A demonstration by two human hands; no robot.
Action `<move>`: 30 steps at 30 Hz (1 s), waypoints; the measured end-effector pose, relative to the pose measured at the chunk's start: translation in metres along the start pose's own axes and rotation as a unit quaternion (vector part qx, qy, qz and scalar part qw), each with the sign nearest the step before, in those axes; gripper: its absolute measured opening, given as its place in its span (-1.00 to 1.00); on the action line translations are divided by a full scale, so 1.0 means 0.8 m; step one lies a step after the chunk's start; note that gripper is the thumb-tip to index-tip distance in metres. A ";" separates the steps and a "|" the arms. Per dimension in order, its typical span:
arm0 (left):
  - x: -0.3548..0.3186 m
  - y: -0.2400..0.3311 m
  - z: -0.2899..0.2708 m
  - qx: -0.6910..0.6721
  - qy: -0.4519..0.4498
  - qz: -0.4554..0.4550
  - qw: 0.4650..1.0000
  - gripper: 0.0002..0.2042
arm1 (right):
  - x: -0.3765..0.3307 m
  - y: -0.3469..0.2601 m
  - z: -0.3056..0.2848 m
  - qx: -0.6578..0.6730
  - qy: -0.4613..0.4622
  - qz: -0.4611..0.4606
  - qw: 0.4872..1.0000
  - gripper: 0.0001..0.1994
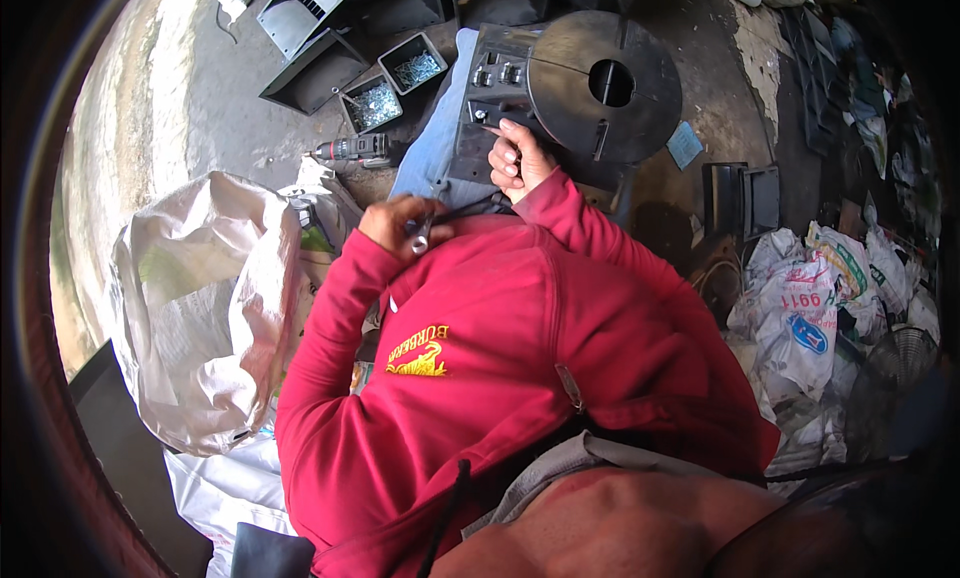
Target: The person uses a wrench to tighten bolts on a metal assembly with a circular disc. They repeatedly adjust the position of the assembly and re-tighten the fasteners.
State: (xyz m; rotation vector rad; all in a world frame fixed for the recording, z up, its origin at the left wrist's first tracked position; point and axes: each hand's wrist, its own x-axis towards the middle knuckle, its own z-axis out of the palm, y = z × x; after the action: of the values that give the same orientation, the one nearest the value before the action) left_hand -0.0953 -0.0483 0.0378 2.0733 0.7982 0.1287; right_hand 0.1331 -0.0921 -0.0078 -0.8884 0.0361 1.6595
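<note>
My left hand (pixel 398 224) is closed around a shiny metal wrench (pixel 420 244) with a rounded end, held close against my red jacket. My right hand (pixel 522 160) is curled with thumb and forefinger pinched together at the edge of a black panel (pixel 478 156). Whatever sits in that pinch is too small to make out. Just beyond the fingertips, a small shiny fastener (pixel 480 116) shows on the panel. Small black brackets (pixel 497 75) stand farther up on it. To the right, a large dark disc (pixel 570 63) with a round centre hole adjoins the panel.
Two trays hold screws, a nearer tray (pixel 345 110) and a farther tray (pixel 420 40). A power drill (pixel 358 149) lies beside a blue cloth (pixel 435 128). A white woven sack (pixel 215 313) stands at left. Plastic bags (pixel 800 303) and black housings (pixel 760 203) lie at right.
</note>
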 end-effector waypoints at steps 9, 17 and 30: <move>-0.032 -0.018 -0.048 -0.394 -0.235 -0.001 0.889 -0.47 | 0.004 0.004 -0.006 0.014 -0.013 -0.012 1.000 -0.73; -0.003 -0.011 -0.009 -0.455 0.005 -0.074 0.887 -0.80 | 0.003 0.002 -0.003 0.000 -0.005 -0.010 1.000 -0.67; 0.067 0.007 0.042 -0.554 -0.081 -0.120 0.820 -0.77 | 0.005 0.009 -0.008 -0.058 0.017 -0.016 0.998 -0.51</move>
State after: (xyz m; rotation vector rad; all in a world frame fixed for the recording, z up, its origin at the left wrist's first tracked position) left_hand -0.0378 -0.0425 0.0111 0.8531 0.6290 0.2109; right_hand 0.1301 -0.0936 -0.0177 -0.9996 -0.0508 1.6299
